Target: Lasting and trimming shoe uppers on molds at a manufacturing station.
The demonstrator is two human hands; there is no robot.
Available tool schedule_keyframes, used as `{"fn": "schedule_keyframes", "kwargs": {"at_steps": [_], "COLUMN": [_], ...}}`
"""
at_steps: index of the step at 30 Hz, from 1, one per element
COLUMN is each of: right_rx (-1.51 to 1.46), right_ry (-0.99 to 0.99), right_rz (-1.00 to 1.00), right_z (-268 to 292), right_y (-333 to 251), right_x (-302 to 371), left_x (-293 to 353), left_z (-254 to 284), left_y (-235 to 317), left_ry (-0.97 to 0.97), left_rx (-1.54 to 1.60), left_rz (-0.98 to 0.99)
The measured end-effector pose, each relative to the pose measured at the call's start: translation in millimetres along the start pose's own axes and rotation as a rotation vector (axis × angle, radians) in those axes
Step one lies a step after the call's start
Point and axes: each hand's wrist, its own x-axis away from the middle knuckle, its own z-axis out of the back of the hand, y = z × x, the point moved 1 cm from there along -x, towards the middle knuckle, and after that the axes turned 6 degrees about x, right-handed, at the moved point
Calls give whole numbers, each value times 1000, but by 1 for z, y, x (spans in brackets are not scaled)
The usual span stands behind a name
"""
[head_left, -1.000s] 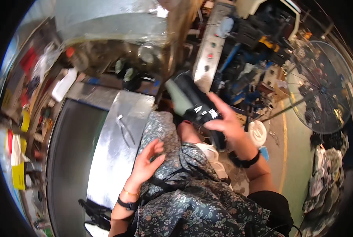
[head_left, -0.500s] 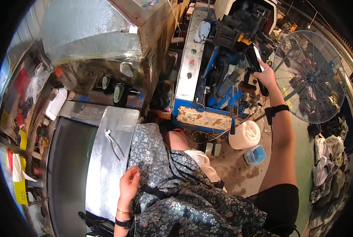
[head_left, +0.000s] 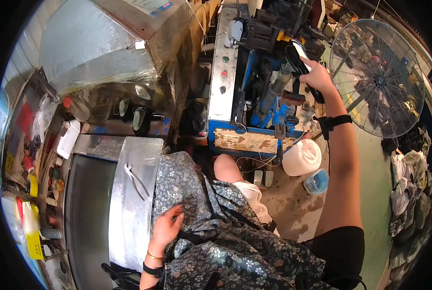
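At the far right of the machine (head_left: 278,113), my right hand (head_left: 317,79) is closed on a long, black, shoe-like piece (head_left: 295,60) with a white strip along it. My fingers wrap its edge, and its exact kind is hard to make out. Against the flowered apron (head_left: 175,179) on my lap rests my left hand (head_left: 166,226), holding nothing, its fingers loosely bent and apart. A pair of metal pliers (head_left: 137,182) lies on the shiny metal plate (head_left: 124,227) beyond that hand, not touched.
A large wire fan (head_left: 379,79) stands close to my right forearm. Below the machine are a white plastic jug (head_left: 302,158) and a blue tub (head_left: 316,182). Black shoes (head_left: 141,119) sit on the ledge at the back left. Stacked bundles (head_left: 403,188) line the right side.
The view has shifted a little, so the machine and fan appear further up and left. My right hand keeps its grip on the black piece; the left hand's fingers have opened slightly.
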Motion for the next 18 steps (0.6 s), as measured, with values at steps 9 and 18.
{"fn": "schedule_keyframes", "kwargs": {"at_steps": [9, 18], "right_rx": [430, 204], "right_ry": [-2, 211], "right_rz": [-5, 69], "right_z": [-48, -52], "right_y": [-47, -43], "right_x": [40, 59], "left_x": [-6, 40], "left_z": [-13, 32], "left_y": [10, -27], "left_ry": [-75, 326], "left_rx": [-106, -83], "left_rz": [-71, 32]}}
